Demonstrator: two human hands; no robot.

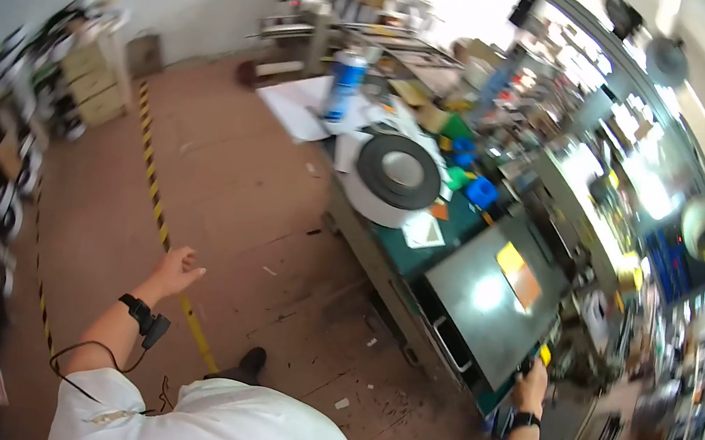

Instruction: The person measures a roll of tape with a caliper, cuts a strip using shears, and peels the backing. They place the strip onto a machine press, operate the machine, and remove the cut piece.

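- Fingers of the left hand (174, 272) are held loosely curled above the floor (263, 196), with nothing seen between them
- The right hand (532, 388) is placed at a yellow-and-dark object (545, 356), just beside the right side of a metal plate (494, 323); its fingers look bent, but whether anything is gripped cannot be told
- For steady handling, that object is best grasped squarely, knuckles kept clear of the plate's edge
- On the desk (391, 240), the plate is topped by an orange-and-yellow sheet (518, 276)
- Beyond it, a dark roll (371, 167) and a blue can (345, 93) are seen
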